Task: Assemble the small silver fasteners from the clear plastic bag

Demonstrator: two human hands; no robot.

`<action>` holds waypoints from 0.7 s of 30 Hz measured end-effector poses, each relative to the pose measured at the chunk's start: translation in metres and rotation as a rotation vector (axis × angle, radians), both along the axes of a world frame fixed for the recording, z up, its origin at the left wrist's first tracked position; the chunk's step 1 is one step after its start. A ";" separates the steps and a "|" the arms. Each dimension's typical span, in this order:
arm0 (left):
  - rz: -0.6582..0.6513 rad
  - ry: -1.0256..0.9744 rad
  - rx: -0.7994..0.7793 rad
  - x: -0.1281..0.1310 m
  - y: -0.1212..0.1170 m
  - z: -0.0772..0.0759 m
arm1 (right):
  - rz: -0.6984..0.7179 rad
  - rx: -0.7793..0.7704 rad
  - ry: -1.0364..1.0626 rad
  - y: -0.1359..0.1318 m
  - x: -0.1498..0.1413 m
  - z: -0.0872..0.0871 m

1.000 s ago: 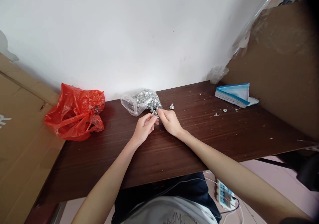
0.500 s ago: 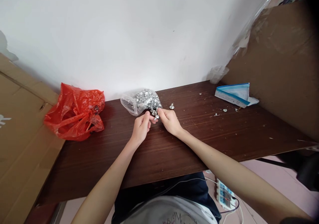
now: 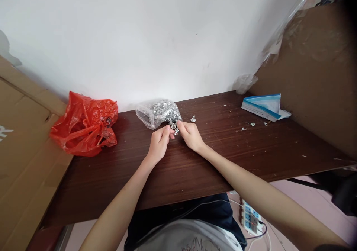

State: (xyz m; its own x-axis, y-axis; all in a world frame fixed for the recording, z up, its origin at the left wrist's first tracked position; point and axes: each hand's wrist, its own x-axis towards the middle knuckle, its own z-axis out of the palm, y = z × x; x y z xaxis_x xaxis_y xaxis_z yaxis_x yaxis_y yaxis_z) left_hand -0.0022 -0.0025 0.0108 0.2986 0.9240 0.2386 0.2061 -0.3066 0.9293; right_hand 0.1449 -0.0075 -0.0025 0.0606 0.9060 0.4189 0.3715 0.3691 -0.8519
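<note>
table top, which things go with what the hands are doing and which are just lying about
Seem in use:
- metal fasteners at the fingertips of the left hand and right hand
- clear bag of fasteners behind them
- lone fastener to the right, probably

Seem just lying about:
- red plastic bag
- blue-and-white packet
- clear plastic container
- pale scraps

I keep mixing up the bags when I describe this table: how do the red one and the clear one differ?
The red bag is brightly coloured and hides most of its inside; the clear bag shows a mass of small metal pieces. The red bag looks bigger and more crumpled than the clear bag. Both rest on the table.
</note>
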 end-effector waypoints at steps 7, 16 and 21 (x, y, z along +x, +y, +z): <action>-0.007 0.054 0.123 -0.001 -0.001 0.005 | -0.009 0.021 0.002 0.000 0.000 0.001; 0.015 0.226 0.275 0.000 -0.003 0.000 | 0.010 0.025 -0.004 0.000 0.000 0.000; 0.041 0.276 0.314 0.000 -0.004 -0.001 | -0.009 0.031 -0.024 -0.001 0.000 0.001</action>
